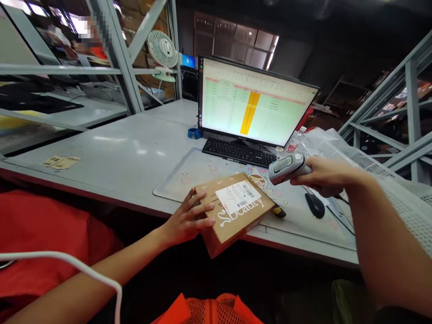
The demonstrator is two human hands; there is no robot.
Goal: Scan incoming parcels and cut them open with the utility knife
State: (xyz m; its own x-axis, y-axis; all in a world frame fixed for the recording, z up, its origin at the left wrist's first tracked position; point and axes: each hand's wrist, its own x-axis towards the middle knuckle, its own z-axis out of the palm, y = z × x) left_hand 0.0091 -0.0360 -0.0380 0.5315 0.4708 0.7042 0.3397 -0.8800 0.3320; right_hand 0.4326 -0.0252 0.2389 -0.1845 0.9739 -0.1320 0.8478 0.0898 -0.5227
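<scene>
My left hand point(192, 217) grips the left side of a brown cardboard box point(238, 226), fingers spread over its top face; the thumb is hidden. White lettering is printed on the box, and a white shipping label point(237, 195) with barcodes is stuck on top. The box lies tilted and overhangs the table's front edge. In my right hand point(320, 174) is a grey handheld barcode scanner point(286, 168), fingers wrapped round its handle. Its head is to the right of the box and above it, apart from it, facing left. A yellow and black tool point(278, 210) lies partly behind the box.
A monitor point(229, 103) showing a spreadsheet stands behind a black keyboard point(236, 152). On the patterned desk mat point(175, 180) sits a black mouse point(315, 205). Blue tape point(195, 133) is left of the monitor. White perforated plastic point(401, 193) lies at right. A white cable point(67, 258) crosses lower left.
</scene>
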